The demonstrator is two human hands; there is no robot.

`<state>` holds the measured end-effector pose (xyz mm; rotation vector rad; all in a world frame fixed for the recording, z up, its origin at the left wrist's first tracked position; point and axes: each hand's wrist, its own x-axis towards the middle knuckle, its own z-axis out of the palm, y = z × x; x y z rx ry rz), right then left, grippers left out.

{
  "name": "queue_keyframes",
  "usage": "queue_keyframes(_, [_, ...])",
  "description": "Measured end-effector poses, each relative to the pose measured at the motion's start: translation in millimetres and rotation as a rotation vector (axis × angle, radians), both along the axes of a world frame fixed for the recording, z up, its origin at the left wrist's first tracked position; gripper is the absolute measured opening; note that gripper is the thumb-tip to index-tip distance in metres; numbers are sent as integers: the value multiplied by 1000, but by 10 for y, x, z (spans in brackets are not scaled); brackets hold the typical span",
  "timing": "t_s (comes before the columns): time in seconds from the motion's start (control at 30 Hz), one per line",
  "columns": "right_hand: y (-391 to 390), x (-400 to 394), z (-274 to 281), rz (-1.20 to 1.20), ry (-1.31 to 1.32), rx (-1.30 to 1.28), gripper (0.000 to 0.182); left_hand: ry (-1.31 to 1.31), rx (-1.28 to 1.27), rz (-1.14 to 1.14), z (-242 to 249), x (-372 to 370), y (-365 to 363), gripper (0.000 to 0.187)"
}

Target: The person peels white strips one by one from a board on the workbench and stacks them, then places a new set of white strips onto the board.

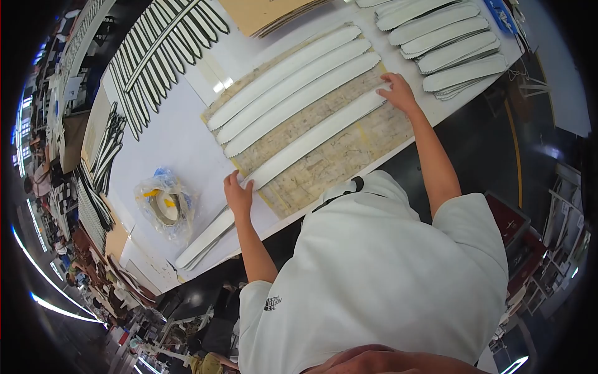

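Note:
A long white strip (pixel 321 136) runs slantwise between my two hands over a mottled tan mat (pixel 339 159). My left hand (pixel 238 194) pinches its near-left end, and my right hand (pixel 398 93) has its fingers closed at the far-right end. Farther up the mat lie three similar white strips with jagged ends, the closest of them a curved strip (pixel 302 103). Below my left hand, a few more white strips (pixel 205 240) rest together at the table's edge, partly hidden by my forearm.
A plastic-wrapped round container (pixel 167 209) stands on the white table (pixel 180 134) at left. Black-edged strips (pixel 165 53) lie in rows at far left. Cardboard (pixel 274 14) is at the back, stacked white strips (pixel 458 53) and a blue tray (pixel 500 15) at right.

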<state>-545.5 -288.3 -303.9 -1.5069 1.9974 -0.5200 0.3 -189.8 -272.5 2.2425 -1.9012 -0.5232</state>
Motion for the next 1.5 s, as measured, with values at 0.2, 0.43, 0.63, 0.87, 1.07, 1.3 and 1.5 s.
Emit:
queue_keyframes(0.2, [-8,24,187,172,234,70,45,-190,228,-57,158,-152,79,40])
queue_keyframes(0.43, [-163,-217,-69,254,-71,125,34,254,233,33,21,81,108,28])
queue_keyframes(0.63, [-105,-316,17,240,-264,263,27,552,240,185,321,144,147,25])
queue_keyframes(0.87, [19,-373,86,269,-358,226,29,669,184,287,552,31,246,26])
queue_keyframes(1.07, [426,-542,468,6,-608,393,24,851,241,454,610,170,604,21])
queue_keyframes(1.3, [932,-474,123,-91,-554,251,17,322,-95,147,-122,-10,1073,23])
queue_keyframes(1.5, [1006,-527,89,192,-53,-183,15,676,25,379,229,-140,1152,17])
